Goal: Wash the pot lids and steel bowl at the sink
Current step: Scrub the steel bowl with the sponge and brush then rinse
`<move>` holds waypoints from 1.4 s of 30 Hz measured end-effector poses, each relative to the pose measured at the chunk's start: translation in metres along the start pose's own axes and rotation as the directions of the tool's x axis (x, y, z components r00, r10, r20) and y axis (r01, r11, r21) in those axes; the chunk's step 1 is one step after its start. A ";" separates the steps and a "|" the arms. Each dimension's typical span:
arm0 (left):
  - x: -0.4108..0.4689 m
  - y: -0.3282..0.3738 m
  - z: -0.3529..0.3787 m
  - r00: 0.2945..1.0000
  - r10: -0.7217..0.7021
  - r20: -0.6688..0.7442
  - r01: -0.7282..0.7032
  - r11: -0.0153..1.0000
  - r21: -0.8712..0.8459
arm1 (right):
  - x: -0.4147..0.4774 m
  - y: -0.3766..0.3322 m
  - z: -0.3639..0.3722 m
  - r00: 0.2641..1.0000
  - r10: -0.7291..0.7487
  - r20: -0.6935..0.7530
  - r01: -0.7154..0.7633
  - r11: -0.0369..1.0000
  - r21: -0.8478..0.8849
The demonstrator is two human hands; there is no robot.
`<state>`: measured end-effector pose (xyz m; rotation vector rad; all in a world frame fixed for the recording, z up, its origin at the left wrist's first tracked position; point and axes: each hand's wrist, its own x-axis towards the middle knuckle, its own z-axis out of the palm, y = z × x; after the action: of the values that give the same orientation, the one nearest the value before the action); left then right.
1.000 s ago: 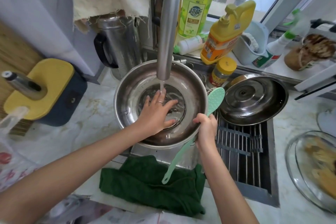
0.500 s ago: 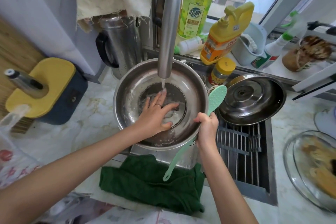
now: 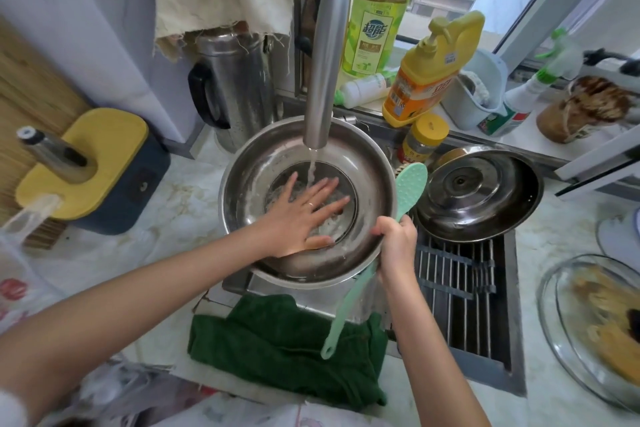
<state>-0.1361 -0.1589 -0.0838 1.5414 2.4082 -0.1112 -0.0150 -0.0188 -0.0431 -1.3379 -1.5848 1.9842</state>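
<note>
Water [image 3: 311,170] runs into the bowl [image 3: 367,163] over the sink. Our left hand [image 3: 301,215] lies flat inside, fingers wide. Our right hand [image 3: 394,239] grips its near rim and a spoon [image 3: 410,185]. Wet steel could slip (we think) and bang the lid [image 3: 478,194] just right. Bottles [image 3: 377,28] crowd the far side; near is open.

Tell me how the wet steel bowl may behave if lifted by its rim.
Likely slippery: water from the tap runs over the steel bowl. Probably stiff, being metal. It may tip, since the right hand grips only one edge.
</note>
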 end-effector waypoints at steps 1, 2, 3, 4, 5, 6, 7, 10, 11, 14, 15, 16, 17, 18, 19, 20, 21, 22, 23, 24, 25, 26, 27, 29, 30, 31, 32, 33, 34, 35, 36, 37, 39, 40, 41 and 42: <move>0.008 -0.005 -0.002 0.999 0.025 -0.040 -0.023 0.999 0.044 | 0.003 -0.002 -0.002 1.000 0.002 0.021 -0.001 0.999 -0.041; 0.013 -0.012 -0.004 0.997 0.039 -0.068 -0.035 0.998 0.058 | 0.005 -0.001 -0.004 0.999 0.015 0.045 -0.012 0.997 -0.071; 0.020 -0.017 -0.005 0.996 0.041 -0.081 -0.037 0.998 0.056 | 0.008 -0.001 -0.007 0.998 0.028 0.057 -0.023 0.995 -0.094; 0.024 -0.022 -0.004 0.997 0.030 -0.074 -0.026 0.998 0.060 | 0.009 0.000 -0.010 0.998 0.040 0.057 -0.034 0.994 -0.106; 0.026 -0.024 -0.002 0.998 0.007 -0.057 -0.004 0.998 0.056 | 0.012 0.000 -0.013 0.998 0.054 0.035 -0.050 0.992 -0.114; 0.026 -0.024 0.004 0.999 -0.034 -0.027 0.035 0.999 0.037 | 0.013 0.000 -0.016 0.998 0.067 0.010 -0.065 0.991 -0.114; 0.025 -0.021 0.011 0.995 -0.097 0.025 0.097 0.995 -0.008 | 0.014 0.000 -0.018 0.996 0.084 -0.019 -0.085 0.990 -0.114; 0.011 -0.005 0.024 0.921 -0.240 0.306 0.291 0.947 -0.134 | 0.019 0.003 -0.026 0.990 0.091 -0.107 -0.106 0.983 -0.152; 0.007 0.001 0.027 0.897 -0.231 0.376 0.297 0.947 -0.126 | 0.022 0.002 -0.028 0.988 0.070 -0.139 -0.095 0.978 -0.188; 0.005 0.007 0.035 0.877 -0.182 0.445 0.209 0.978 -0.011 | 0.026 -0.005 -0.035 0.988 -0.013 -0.151 -0.038 0.945 -0.326; 0.010 0.003 0.039 0.889 -0.173 0.423 0.159 0.985 0.069 | 0.027 -0.009 -0.038 0.990 -0.033 -0.139 -0.021 0.927 -0.374; 0.018 -0.003 0.043 0.915 -0.162 0.370 0.114 0.982 0.149 | 0.026 -0.014 -0.040 0.991 -0.056 -0.118 0.001 0.906 -0.424; 0.028 -0.011 0.047 0.947 -0.139 0.289 0.081 0.976 0.204 | 0.028 -0.017 -0.042 0.992 -0.079 -0.095 0.024 0.879 -0.477; 0.036 -0.017 0.049 0.973 -0.109 0.205 0.062 0.972 0.226 | 0.028 -0.020 -0.044 0.992 -0.101 -0.070 0.050 0.852 -0.522; 0.044 -0.022 0.050 0.985 -0.085 0.148 0.050 0.973 0.227 | 0.030 -0.021 -0.044 0.991 -0.116 -0.060 0.064 0.830 -0.554; 0.050 -0.024 0.050 0.988 -0.082 0.130 0.048 0.969 0.244 | 0.031 -0.022 -0.045 0.990 -0.128 -0.060 0.072 0.817 -0.572; 0.054 -0.022 0.051 0.986 -0.095 0.136 0.059 0.968 0.244 | 0.032 -0.022 -0.045 0.988 -0.136 -0.076 0.068 0.815 -0.575; 0.056 -0.015 0.053 0.981 -0.113 0.160 0.070 0.966 0.249 | 0.034 -0.022 -0.046 0.985 -0.139 -0.097 0.060 0.819 -0.570; 0.057 -0.007 0.057 0.968 -0.144 0.205 0.099 0.971 0.218 | 0.036 -0.021 -0.046 0.983 -0.136 -0.126 0.043 0.827 -0.561; 0.054 0.002 0.062 0.949 -0.170 0.264 0.140 0.982 0.130 | 0.038 -0.021 -0.046 0.978 -0.136 -0.157 0.028 0.836 -0.548; 0.051 0.008 0.065 0.929 -0.170 0.328 0.176 0.984 0.012 | 0.041 -0.021 -0.045 0.971 -0.140 -0.193 0.014 0.843 -0.538; 0.046 0.013 0.068 0.917 -0.150 0.369 0.202 0.973 -0.107 | 0.043 -0.022 -0.045 0.962 -0.154 -0.224 0.009 0.843 -0.537; 0.040 0.016 0.071 0.926 -0.121 0.358 0.215 0.948 -0.236 | 0.044 -0.023 -0.044 0.953 -0.176 -0.248 0.012 0.837 -0.547; 0.032 0.024 0.077 0.961 -0.176 0.216 0.269 0.782 -0.562 | 0.043 -0.028 -0.042 0.934 -0.237 -0.267 0.038 0.809 -0.587; 0.029 0.030 0.076 0.946 -0.284 0.155 0.309 0.650 -0.694 | 0.041 -0.032 -0.042 0.924 -0.275 -0.265 0.058 0.787 -0.615; 0.026 0.035 0.076 0.907 -0.408 0.109 0.334 0.536 -0.775 | 0.037 -0.036 -0.042 0.912 -0.320 -0.256 0.085 0.759 -0.646; 0.026 0.039 0.076 0.851 -0.510 0.125 0.376 0.425 -0.823 | 0.033 -0.041 -0.041 0.897 -0.372 -0.238 0.119 0.723 -0.681; 0.028 0.043 0.076 0.805 -0.557 0.202 0.421 0.297 -0.857 | 0.028 -0.045 -0.039 0.879 -0.424 -0.216 0.154 0.682 -0.715; 0.030 0.047 0.075 0.780 -0.539 0.316 0.446 0.125 -0.886 | 0.022 -0.051 -0.038 0.857 -0.478 -0.190 0.187 0.633 -0.751; 0.033 0.050 0.071 0.779 -0.469 0.416 0.428 -0.088 -0.900 | 0.017 -0.057 -0.035 0.834 -0.528 -0.162 0.218 0.584 -0.782; 0.036 0.054 0.069 0.801 -0.372 0.468 0.373 -0.301 -0.878 | 0.009 -0.062 -0.034 0.811 -0.571 -0.128 0.249 0.534 -0.808; 0.039 0.059 0.067 0.832 -0.293 0.471 0.324 -0.432 -0.841 | 0.003 -0.068 -0.032 0.789 -0.607 -0.096 0.277 0.490 -0.827; 0.045 0.070 0.061 0.877 -0.247 0.412 0.270 -0.457 -0.848 | -0.010 -0.077 -0.030 0.749 -0.662 -0.045 0.325 0.425 -0.845; 0.048 0.076 0.057 0.891 -0.246 0.382 0.249 -0.437 -0.864 | -0.015 -0.080 -0.030 0.720 -0.694 -0.021 0.358 0.397 -0.845; 0.052 0.080 0.053 0.899 -0.246 0.361 0.232 -0.432 -0.872 | -0.020 -0.081 -0.031 0.676 -0.737 0.016 0.405 0.354 -0.843; 0.055 0.082 0.051 0.907 -0.239 0.348 0.213 -0.451 -0.867 | -0.024 -0.081 -0.032 0.625 -0.778 0.065 0.456 0.296 -0.839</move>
<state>-0.0739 -0.0859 -0.1404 -0.0366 1.4153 1.5502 -0.0029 0.0143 0.0400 -0.8930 -2.4010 0.4246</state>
